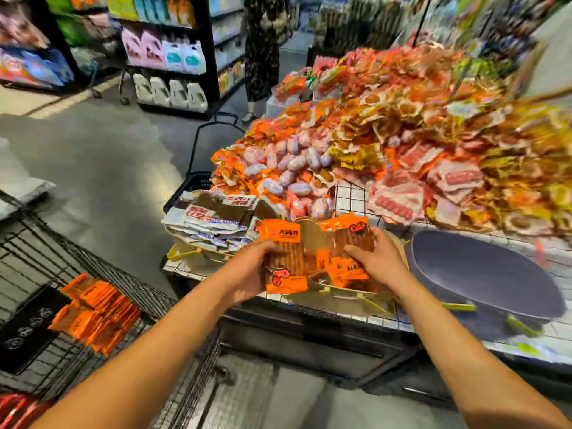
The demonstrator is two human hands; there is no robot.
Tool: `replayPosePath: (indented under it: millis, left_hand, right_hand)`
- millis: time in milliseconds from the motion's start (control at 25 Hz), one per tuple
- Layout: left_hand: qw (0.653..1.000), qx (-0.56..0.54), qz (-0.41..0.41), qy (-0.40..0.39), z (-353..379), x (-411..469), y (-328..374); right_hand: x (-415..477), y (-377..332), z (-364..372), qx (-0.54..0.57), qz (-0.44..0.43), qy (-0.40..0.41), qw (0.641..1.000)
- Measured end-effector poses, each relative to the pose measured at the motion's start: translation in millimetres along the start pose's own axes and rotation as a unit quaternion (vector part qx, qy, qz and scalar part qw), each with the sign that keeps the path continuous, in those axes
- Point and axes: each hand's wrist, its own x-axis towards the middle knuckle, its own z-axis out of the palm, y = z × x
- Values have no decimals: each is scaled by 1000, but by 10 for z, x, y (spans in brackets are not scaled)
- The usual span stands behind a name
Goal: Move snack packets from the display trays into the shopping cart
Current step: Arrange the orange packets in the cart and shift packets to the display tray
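Left grip [250,267] clasping packet [291,261], lengthwise, pointing away

The orange snack packets [286,264] were thin, glossy plastic film, clear over the middle. The cream tray [337,297] under them looked like smooth, matt plastic. The shopping cart [130,283] was black coated metal wire, the white grid [349,196] was wire too, the grey oval tray [483,274] looked smooth and matt, and the floor [102,168] was smooth grey with a dull sheen.

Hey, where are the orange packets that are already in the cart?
Head view, lower left: the orange packets lie in the wire cart, right of a black box.
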Motion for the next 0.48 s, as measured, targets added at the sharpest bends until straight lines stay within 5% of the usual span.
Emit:
replayPosePath:
  millis: [80, 320, 440, 480]
  left_hand:
    - [1000, 15, 18, 20, 96, 131, 5]
    - [997, 33, 62, 36, 293, 259, -7]
    - [995, 53, 75, 50, 282, 291, 0]
    - [994, 57, 80, 55, 289, 292, 7]
  right_hand:
    - [252, 253, -140, -112, -3, 6, 994]
    - [619, 694, 95, -278, -20, -230, 933]
    - [768, 960, 122, -467, 19, -167, 868]
    - [749, 905, 103, -474, 16, -114, 873]
